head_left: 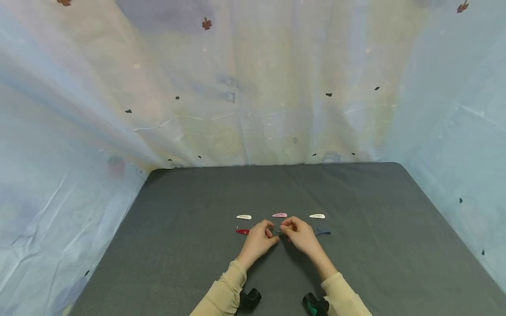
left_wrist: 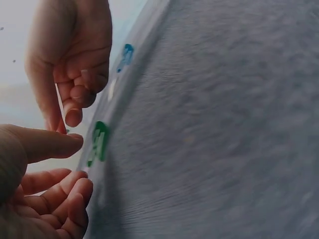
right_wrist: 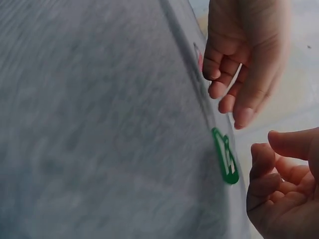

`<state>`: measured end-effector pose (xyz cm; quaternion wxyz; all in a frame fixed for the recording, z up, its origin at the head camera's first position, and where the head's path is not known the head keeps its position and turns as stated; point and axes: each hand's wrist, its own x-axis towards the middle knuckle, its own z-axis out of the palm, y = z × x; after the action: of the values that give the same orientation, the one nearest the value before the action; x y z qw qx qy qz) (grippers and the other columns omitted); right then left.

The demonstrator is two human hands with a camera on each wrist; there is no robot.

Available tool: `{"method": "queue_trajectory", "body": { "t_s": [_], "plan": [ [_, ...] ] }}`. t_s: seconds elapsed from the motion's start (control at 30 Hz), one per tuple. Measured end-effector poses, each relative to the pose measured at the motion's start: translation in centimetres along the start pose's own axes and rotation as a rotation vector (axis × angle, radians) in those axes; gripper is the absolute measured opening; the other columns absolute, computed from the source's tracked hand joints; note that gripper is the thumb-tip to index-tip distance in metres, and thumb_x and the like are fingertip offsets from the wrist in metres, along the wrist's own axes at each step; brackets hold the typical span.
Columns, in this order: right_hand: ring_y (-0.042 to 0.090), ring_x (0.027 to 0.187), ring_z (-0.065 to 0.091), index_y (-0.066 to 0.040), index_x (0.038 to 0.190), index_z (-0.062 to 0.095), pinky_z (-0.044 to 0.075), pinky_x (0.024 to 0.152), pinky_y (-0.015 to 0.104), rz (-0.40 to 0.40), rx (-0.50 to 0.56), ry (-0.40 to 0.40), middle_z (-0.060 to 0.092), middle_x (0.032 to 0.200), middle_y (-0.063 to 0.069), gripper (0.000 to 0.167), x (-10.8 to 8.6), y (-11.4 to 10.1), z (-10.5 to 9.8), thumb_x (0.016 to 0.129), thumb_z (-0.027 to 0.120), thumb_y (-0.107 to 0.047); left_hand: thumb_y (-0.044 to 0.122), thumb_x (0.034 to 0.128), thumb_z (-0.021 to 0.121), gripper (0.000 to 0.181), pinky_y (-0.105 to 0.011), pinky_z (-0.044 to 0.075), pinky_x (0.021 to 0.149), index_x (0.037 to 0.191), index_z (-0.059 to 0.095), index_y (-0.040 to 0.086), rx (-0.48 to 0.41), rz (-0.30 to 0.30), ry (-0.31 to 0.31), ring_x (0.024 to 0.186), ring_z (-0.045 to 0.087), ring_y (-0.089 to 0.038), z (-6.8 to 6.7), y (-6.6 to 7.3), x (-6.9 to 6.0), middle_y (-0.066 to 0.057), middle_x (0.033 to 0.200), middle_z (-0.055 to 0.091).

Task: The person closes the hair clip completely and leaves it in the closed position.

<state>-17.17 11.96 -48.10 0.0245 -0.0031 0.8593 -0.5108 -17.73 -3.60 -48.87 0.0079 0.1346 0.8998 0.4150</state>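
A green snap hair clip (head_left: 279, 233) lies on the dark cloth between the two hands; in the right wrist view the same clip (right_wrist: 220, 149) appears with its inner tongue sprung up. My left hand (head_left: 258, 239) is just left of it, fingers loosely curled and holding nothing. From the other side my right hand (head_left: 299, 237) faces it, thumb and fingertips apart with nothing between them. Left of the left hand is a red hair clip (head_left: 242, 231), partly covered. A blue hair clip (head_left: 324, 231) with spread arms lies beyond the right hand.
Behind the hands lie a white hair clip (head_left: 243, 217), a pink hair clip (head_left: 279, 215) and another pale clip (head_left: 317, 216) in a row. Dark grey cloth covers the table (head_left: 189, 263). A patterned curtain (head_left: 253, 87) hangs at the back and sides.
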Motion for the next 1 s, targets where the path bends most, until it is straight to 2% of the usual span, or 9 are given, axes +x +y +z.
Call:
{"method": "queue_trajectory", "body": {
  "t_s": [0.17, 0.47, 0.77, 1.0],
  "plan": [
    [0.009, 0.055, 0.052, -0.005, 0.097, 0.063, 0.039, 0.052, 0.023, 0.037, -0.021, -0.003, 0.06, 0.071, 0.005, 0.013, 0.1, 1.2, -0.6, 0.088, 0.062, -0.013, 0.008, 0.0703, 0.077, 0.039, -0.021, 0.038, 0.06, 0.104, 0.059, 0.0, 0.019, -0.004, 0.008, 0.065, 0.046, -0.008, 0.9, -0.1, 0.2, -0.004, 0.074, 0.055],
    [0.01, 0.058, 0.054, -0.001, 0.096, 0.063, 0.04, 0.052, 0.022, 0.059, -0.043, -0.031, 0.06, 0.071, 0.005, 0.013, 0.3, 2.1, -0.9, 0.085, 0.063, -0.007, 0.013, 0.0699, 0.079, 0.034, -0.021, 0.034, 0.059, 0.099, 0.062, 0.005, 0.024, -0.032, -0.028, 0.064, 0.04, -0.008, 1.4, -0.3, 0.9, 0.0, 0.074, 0.05],
    [0.01, 0.057, 0.054, -0.002, 0.093, 0.063, 0.039, 0.052, 0.023, 0.071, -0.069, -0.027, 0.06, 0.069, 0.003, 0.012, 0.2, 2.0, -0.7, 0.083, 0.065, -0.008, 0.014, 0.072, 0.078, 0.031, -0.02, 0.032, 0.059, 0.099, 0.065, 0.009, 0.06, 0.014, -0.033, 0.064, 0.039, -0.007, 1.5, -0.4, 0.6, 0.001, 0.073, 0.049],
    [0.007, 0.056, 0.05, -0.003, 0.091, 0.065, 0.038, 0.053, 0.021, 0.026, -0.118, -0.045, 0.058, 0.07, 0.002, 0.012, 0.1, 2.0, -0.9, 0.079, 0.067, -0.005, 0.012, 0.0739, 0.076, 0.022, -0.017, 0.03, 0.056, 0.094, 0.067, 0.012, 0.101, 0.079, -0.004, 0.062, 0.038, -0.005, 1.8, -0.5, 0.6, 0.0, 0.07, 0.05]
  ]
}}
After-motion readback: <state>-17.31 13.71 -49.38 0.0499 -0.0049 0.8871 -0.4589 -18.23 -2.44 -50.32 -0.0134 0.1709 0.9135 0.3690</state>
